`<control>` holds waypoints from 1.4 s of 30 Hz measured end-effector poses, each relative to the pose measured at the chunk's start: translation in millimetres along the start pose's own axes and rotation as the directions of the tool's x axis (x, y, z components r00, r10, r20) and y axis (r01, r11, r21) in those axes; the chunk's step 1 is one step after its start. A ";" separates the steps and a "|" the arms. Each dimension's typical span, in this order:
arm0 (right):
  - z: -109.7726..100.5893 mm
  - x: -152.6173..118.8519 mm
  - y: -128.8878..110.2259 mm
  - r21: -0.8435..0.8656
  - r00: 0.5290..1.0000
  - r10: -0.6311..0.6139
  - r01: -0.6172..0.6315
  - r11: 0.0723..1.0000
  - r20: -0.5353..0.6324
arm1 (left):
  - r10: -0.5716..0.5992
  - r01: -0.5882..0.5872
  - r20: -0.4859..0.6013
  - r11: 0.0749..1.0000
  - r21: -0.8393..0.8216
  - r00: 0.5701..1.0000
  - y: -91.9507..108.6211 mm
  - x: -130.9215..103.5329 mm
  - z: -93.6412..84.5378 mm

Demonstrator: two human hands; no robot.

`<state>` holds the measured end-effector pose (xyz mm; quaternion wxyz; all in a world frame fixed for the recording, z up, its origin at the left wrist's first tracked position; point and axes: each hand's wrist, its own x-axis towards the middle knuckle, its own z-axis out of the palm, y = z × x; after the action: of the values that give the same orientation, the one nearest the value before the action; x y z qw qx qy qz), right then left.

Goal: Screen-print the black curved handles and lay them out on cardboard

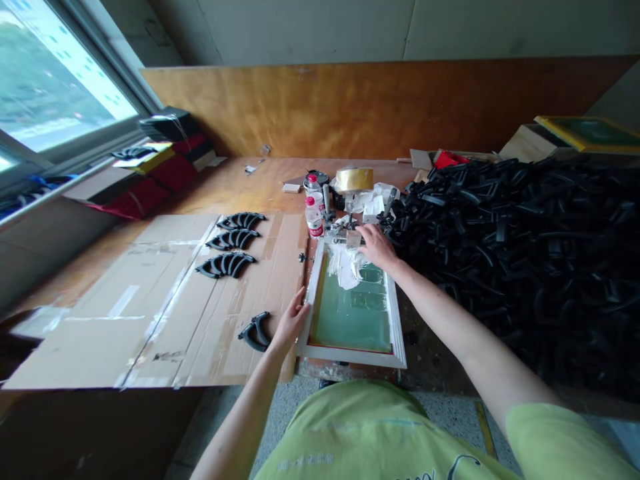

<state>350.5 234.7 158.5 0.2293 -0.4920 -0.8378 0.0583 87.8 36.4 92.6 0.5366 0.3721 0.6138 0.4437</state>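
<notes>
A framed green screen (350,323) lies in front of me, with white paste (346,267) smeared over its far part. My left hand (295,317) is at the left side of the pale frame, its fingers close together against the edge. Near the far end, my right hand (375,245) is closed on a small translucent scraper (353,239) at the edge of the paste. Metal clamps hold the frame's far end. Two red-capped bottles (314,219) stand just beyond its left corner, near a roll of yellowish tape (355,179).
Cardboard (200,313) on the left carries several curved black parts (227,265). A large heap of black parts (520,253) covers the right side. Dark and red boxes (173,167) stand by the window, and a wooden board (320,110) rises behind the table.
</notes>
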 end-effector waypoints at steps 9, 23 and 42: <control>12.4 -47.9 -22.5 0.015 0.897 -0.319 0.330 0.944 0.305 | -0.016 0.016 -0.035 1.000 0.005 0.999 -26.8 12.9 -1.1; 21.6 -68.1 -15.7 0.127 0.891 -0.425 0.408 0.904 0.162 | -0.060 0.060 -0.014 0.998 -0.031 0.998 -14.8 6.3 0.8; 27.0 -82.9 55.6 0.171 0.981 0.178 -0.188 0.967 0.071 | 0.293 -0.305 -0.093 0.857 -0.417 0.952 159.0 30.7 38.3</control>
<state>417.0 195.9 89.5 0.2425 -0.5431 -0.7864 0.1668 118.0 123.0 231.5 0.5212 0.3306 0.4439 0.6496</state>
